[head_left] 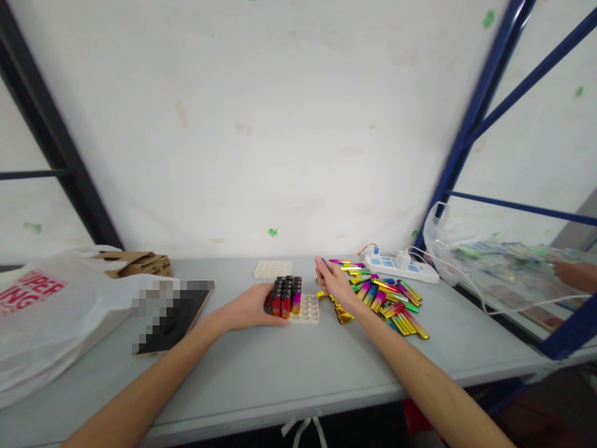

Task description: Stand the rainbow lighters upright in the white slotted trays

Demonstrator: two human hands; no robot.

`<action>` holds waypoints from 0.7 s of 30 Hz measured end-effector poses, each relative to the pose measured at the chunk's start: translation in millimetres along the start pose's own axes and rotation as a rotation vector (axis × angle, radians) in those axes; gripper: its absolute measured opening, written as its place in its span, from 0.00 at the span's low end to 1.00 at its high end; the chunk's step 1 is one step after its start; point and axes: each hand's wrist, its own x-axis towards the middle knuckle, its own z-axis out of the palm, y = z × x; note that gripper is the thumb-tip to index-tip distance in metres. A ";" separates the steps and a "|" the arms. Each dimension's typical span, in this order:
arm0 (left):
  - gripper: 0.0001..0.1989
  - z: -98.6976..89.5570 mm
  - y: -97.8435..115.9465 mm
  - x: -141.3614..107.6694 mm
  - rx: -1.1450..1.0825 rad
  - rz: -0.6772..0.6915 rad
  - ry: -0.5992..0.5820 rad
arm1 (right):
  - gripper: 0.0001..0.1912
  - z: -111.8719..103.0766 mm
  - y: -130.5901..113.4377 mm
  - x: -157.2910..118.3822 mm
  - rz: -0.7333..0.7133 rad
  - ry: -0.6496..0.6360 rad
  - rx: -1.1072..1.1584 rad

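Lighters (286, 305) with black tops and red, orange or purple bodies stand upright in rows in the left part of a white tray (310, 309) with round holes. My left hand (259, 306) curves around the left side of these lighters, thumb along the front near their base. The tray's right part shows open holes. To the right of the tray and above the table, my right hand (333, 283) is closed in a pinch; a small dark bluish bit shows at its fingertips, too little to name. Beside and beyond it lies a loose pile of shiny multicoloured metallic sleeves (380, 298).
A second white holed tray (273, 269) lies near the wall. A white power strip (402, 267) with cables sits behind the pile. At left are a dark flat device (175, 320), a plastic bag (60, 311) and cardboard (144, 264). Another person's hand (576, 275) shows beyond the blue frame (466, 137).
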 end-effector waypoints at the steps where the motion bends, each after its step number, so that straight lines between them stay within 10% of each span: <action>1: 0.35 0.1 -0.3 0.0 -0.012 0.006 0.001 | 0.29 1.0 0.2 -0.8 -0.024 0.013 -0.027; 11: 0.33 -0.2 1.1 -0.6 -0.027 -0.006 0.009 | 0.20 2.0 8.4 3.6 -0.212 0.136 -0.389; 21: 0.31 -1.7 5.1 -1.4 -0.044 0.004 -0.001 | 0.24 0.0 -20.8 -14.0 -0.331 -0.018 -0.433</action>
